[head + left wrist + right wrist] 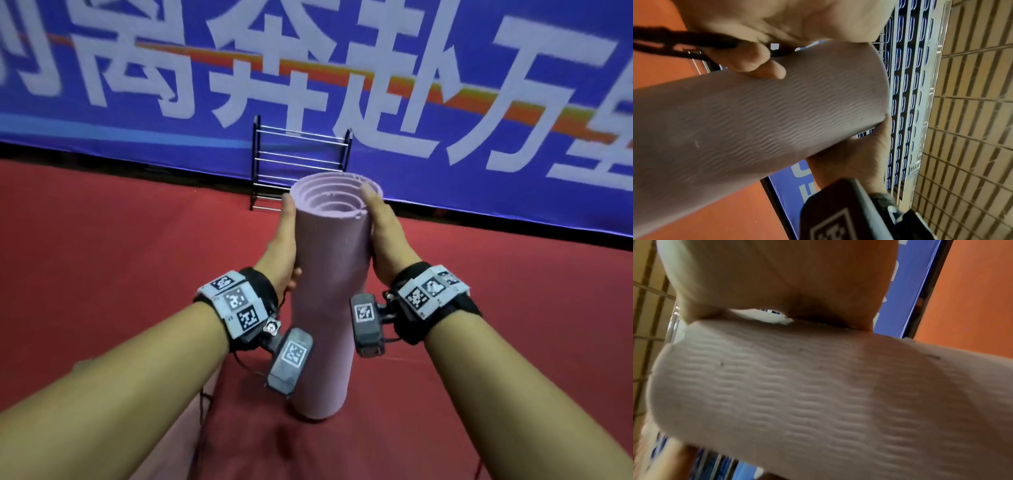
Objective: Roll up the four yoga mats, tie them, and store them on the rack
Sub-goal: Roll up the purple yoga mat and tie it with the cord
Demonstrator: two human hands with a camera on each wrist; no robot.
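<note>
- We see a red floor (102,257) reaching the foot of a blue banner (445,85).
- A black rack (301,164) with silver rails stands on it, against the banner.
- A rolled pink mat (329,274) stands on end there.
- A flat pink sheet (164,452) lies beside it.

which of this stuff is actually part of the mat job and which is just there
Part of the job:
rolled pink yoga mat, held upright by left hand and right hand
black strap in the left hand, likely the tie
black rack by the banner

Just there:
blue banner
red carpet
wrist cameras
</note>
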